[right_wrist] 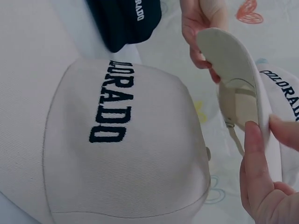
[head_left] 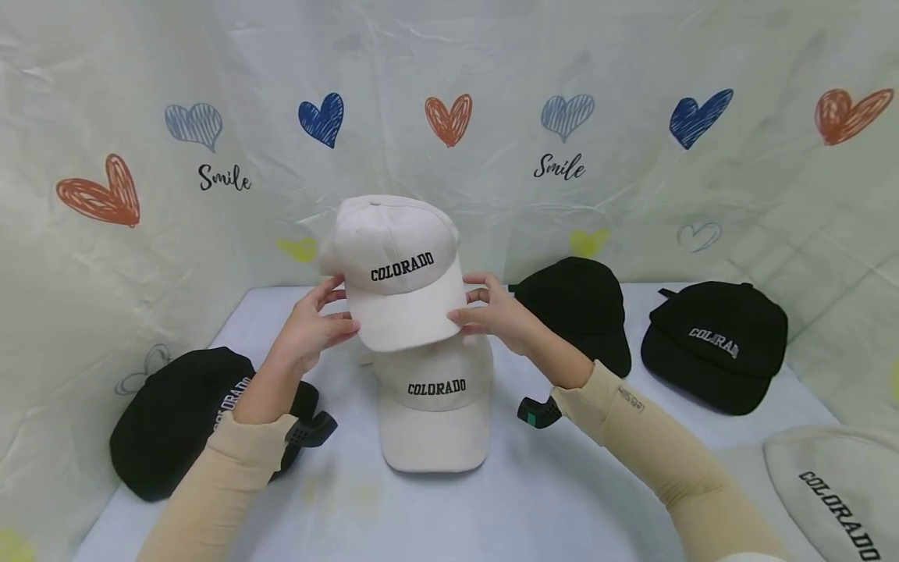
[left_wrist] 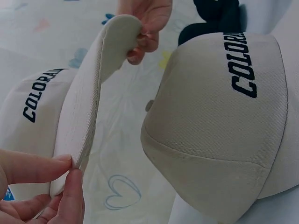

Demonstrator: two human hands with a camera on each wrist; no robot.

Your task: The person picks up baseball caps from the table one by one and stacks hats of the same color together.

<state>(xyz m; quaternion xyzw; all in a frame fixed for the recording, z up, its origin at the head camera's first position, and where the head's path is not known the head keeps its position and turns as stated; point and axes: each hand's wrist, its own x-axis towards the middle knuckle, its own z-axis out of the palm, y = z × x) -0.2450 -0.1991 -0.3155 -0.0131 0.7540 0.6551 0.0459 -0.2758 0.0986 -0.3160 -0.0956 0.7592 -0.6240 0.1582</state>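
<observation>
A second cream cap (head_left: pixel 435 406) lettered COLORADO is seen resting on the pale counter (head_left: pixel 562 499). A black cap (head_left: pixel 175 421) is set at the left edge, and two more black caps (head_left: pixel 583 308) (head_left: pixel 716 343) are placed toward the back right, well apart from a grey cap (head_left: pixel 836 492) at the near right corner. A crumpled backdrop (head_left: pixel 632 179) printed with hearts and the word Smile is hung behind.

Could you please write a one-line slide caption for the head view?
Both hands, left and right, hold a cream COLORADO cap by its brim above a matching cap on the table.
</observation>
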